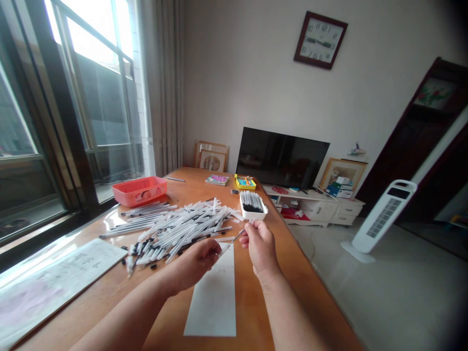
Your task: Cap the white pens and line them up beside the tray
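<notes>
Above a white sheet of paper (214, 302), my left hand (201, 258) pinches a clear pen barrel (224, 249). My right hand (259, 246) grips a thin dark pen refill (237, 236) with thumb and fingers. The refill slants down to the left, its lower end at or in the barrel; I cannot tell how deep. Just beyond both hands lies a loose pile of pen parts (193, 222), clear barrels and black caps mixed. A white box (254, 215) of upright pens with black lower ends stands past my right hand.
A red plastic basket (141, 192) sits at the table's left edge by the window. A large white board with writing (54, 287) lies on the left. Farther back are a booklet (217, 180) and a yellow box (245, 183). The table (300, 297) ends on the right.
</notes>
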The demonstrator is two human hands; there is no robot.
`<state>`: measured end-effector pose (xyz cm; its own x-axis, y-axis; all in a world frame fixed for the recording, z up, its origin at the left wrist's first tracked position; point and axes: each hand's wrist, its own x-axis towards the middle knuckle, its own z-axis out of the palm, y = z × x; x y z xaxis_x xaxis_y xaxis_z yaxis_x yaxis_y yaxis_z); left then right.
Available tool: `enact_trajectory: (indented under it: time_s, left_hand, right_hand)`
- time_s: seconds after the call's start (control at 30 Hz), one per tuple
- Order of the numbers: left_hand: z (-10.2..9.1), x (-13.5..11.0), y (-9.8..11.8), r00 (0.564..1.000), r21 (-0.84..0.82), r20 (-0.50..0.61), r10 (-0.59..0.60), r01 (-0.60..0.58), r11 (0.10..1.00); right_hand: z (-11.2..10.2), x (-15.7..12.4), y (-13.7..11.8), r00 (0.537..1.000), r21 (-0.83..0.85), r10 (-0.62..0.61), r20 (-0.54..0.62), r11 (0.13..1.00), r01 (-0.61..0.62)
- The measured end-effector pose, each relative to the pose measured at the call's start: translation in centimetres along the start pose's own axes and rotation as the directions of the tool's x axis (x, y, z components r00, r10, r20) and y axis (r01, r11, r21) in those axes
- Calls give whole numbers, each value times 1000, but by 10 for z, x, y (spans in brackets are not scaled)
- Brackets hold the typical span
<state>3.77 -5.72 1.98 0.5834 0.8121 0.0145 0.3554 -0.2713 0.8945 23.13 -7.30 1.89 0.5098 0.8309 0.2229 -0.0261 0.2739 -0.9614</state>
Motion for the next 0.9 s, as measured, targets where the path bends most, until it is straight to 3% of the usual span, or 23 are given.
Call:
enact_trajectory:
  time_s: [0.43, 0.73, 0.9]
  left_hand:
    - [-11, 6, -10, 1000, -188, 23, -2, 7, 982]
    - [-16, 4, -1, 999, -300, 27, -22, 30, 954]
    - [-18, 7, -9, 1000, -356, 21, -23, 29, 934]
  right_hand:
    - [2, -5, -7, 991, 113, 33, 129, 992, -48]
    - [5, -8, -11, 991, 133, 16, 136, 991, -34]
    - [3, -8, -14, 994, 125, -51, 92, 991, 39]
